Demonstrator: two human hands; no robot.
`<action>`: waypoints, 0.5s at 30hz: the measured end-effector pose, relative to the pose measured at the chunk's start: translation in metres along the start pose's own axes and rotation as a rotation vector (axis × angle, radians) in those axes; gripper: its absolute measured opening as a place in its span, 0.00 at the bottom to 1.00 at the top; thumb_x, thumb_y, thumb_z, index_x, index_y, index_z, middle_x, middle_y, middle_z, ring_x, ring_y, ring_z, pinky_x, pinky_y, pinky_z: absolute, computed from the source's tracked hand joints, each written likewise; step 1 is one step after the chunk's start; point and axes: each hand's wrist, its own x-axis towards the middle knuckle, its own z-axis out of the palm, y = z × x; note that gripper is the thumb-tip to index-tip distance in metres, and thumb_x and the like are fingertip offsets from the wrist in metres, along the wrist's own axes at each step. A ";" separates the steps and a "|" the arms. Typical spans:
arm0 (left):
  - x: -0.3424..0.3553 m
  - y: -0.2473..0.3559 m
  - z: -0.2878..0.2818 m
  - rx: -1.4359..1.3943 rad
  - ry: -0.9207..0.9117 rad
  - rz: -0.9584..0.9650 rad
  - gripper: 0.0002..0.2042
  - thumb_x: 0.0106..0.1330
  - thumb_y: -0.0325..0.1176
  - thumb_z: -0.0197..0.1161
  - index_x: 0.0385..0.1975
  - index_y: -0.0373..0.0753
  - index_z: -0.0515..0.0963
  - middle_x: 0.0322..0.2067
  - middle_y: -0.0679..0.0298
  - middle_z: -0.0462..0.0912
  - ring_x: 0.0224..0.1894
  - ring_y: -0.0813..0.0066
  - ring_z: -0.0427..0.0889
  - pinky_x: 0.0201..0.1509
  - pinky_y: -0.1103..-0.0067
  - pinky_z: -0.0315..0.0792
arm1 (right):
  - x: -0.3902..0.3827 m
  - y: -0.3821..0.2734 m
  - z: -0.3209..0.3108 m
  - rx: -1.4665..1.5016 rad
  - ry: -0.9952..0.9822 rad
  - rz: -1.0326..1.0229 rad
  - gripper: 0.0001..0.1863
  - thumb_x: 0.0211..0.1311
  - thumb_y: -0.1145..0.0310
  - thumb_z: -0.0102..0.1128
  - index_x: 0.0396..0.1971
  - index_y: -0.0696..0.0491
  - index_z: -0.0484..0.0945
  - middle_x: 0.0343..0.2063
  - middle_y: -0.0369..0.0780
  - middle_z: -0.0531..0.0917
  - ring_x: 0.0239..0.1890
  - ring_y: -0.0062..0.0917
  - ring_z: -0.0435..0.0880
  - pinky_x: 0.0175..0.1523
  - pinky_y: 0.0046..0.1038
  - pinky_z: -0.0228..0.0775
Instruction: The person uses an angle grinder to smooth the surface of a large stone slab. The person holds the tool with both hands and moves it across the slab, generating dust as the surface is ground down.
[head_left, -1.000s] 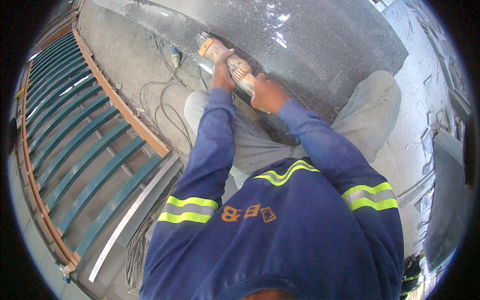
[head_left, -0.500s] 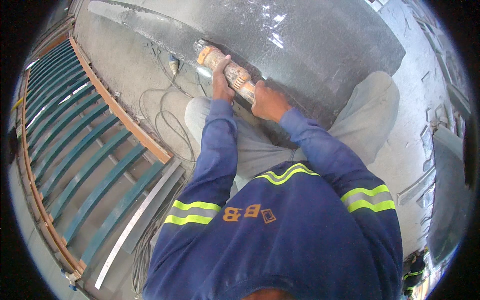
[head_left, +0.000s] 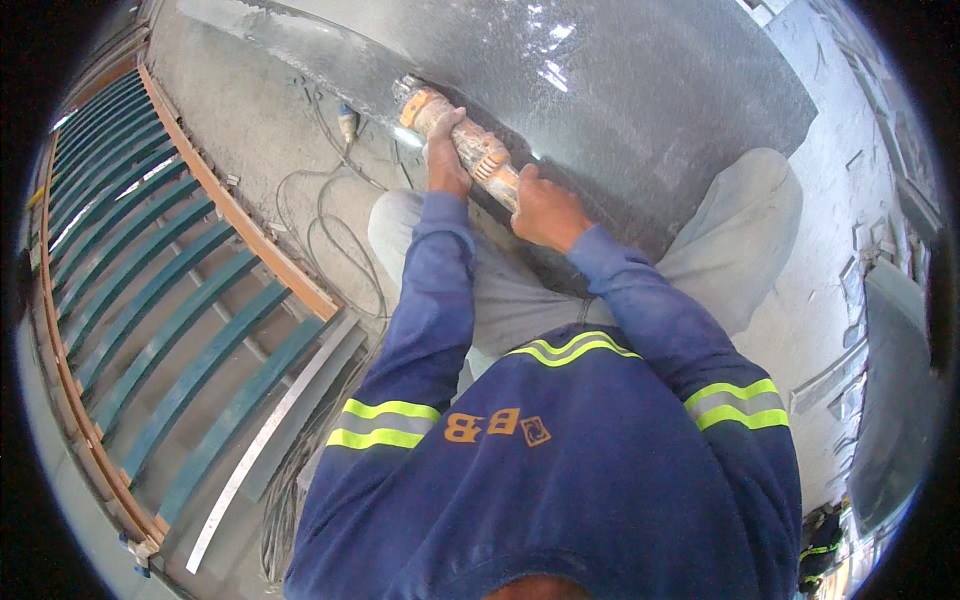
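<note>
A dusty orange angle grinder (head_left: 468,143) lies slantwise across the near left edge of a large dark grey slab (head_left: 640,110). Its head points to the far left, and the contact underneath it is hidden. My left hand (head_left: 446,160) is closed around the front of the body, thumb on top. Further back, my right hand (head_left: 548,208) grips the rear end. Both forearms reach forward in blue sleeves, between my bent knees in pale trousers. Light dust and shiny patches mark the slab's surface.
On the left lies an orange-framed rack with green slats (head_left: 200,290). A cable (head_left: 325,215) loops over the dusty floor near a plug connector (head_left: 348,124). Metal strips (head_left: 250,440) and bundled cable lie at lower left. Scattered frames and a dark panel (head_left: 890,390) stand at right.
The angle grinder and my right hand have shifted slightly to the right. My grip stays the same on both ends.
</note>
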 end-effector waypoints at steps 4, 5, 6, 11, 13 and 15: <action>0.002 -0.005 -0.006 -0.074 -0.017 -0.093 0.13 0.56 0.34 0.65 0.35 0.38 0.70 0.25 0.58 0.76 0.27 0.60 0.79 0.34 0.63 0.79 | -0.002 0.002 -0.001 0.041 -0.046 0.021 0.23 0.51 0.73 0.58 0.45 0.66 0.62 0.35 0.61 0.81 0.40 0.55 0.82 0.45 0.49 0.75; 0.002 -0.006 -0.008 -0.055 -0.004 -0.084 0.13 0.56 0.35 0.65 0.35 0.38 0.70 0.25 0.57 0.76 0.27 0.60 0.79 0.34 0.63 0.79 | -0.003 0.004 0.000 0.044 -0.043 0.018 0.22 0.51 0.73 0.58 0.44 0.66 0.62 0.35 0.61 0.81 0.40 0.55 0.82 0.45 0.49 0.75; 0.002 -0.007 -0.006 -0.035 0.004 -0.076 0.14 0.56 0.35 0.65 0.36 0.37 0.70 0.25 0.57 0.76 0.27 0.60 0.79 0.35 0.62 0.79 | -0.003 0.005 0.001 0.048 -0.037 0.017 0.22 0.51 0.73 0.58 0.44 0.65 0.62 0.35 0.61 0.81 0.40 0.55 0.82 0.44 0.49 0.75; 0.002 -0.007 -0.002 0.040 0.045 -0.035 0.15 0.55 0.35 0.65 0.37 0.36 0.69 0.26 0.56 0.75 0.27 0.59 0.79 0.37 0.62 0.78 | 0.000 0.011 0.011 0.027 0.018 -0.002 0.21 0.50 0.71 0.57 0.42 0.65 0.64 0.33 0.59 0.82 0.37 0.53 0.83 0.43 0.49 0.76; 0.002 -0.007 -0.001 0.031 0.040 -0.021 0.14 0.55 0.34 0.65 0.36 0.36 0.69 0.25 0.57 0.75 0.26 0.59 0.79 0.34 0.62 0.79 | 0.002 0.012 0.011 0.041 0.003 -0.001 0.22 0.50 0.71 0.57 0.43 0.66 0.64 0.33 0.59 0.81 0.38 0.53 0.83 0.43 0.50 0.76; 0.006 -0.008 -0.003 0.035 0.025 -0.010 0.14 0.55 0.34 0.64 0.37 0.37 0.70 0.25 0.58 0.74 0.26 0.60 0.79 0.34 0.62 0.79 | 0.004 0.013 0.010 0.067 -0.010 -0.005 0.23 0.50 0.71 0.57 0.44 0.67 0.64 0.34 0.60 0.81 0.39 0.53 0.83 0.42 0.50 0.76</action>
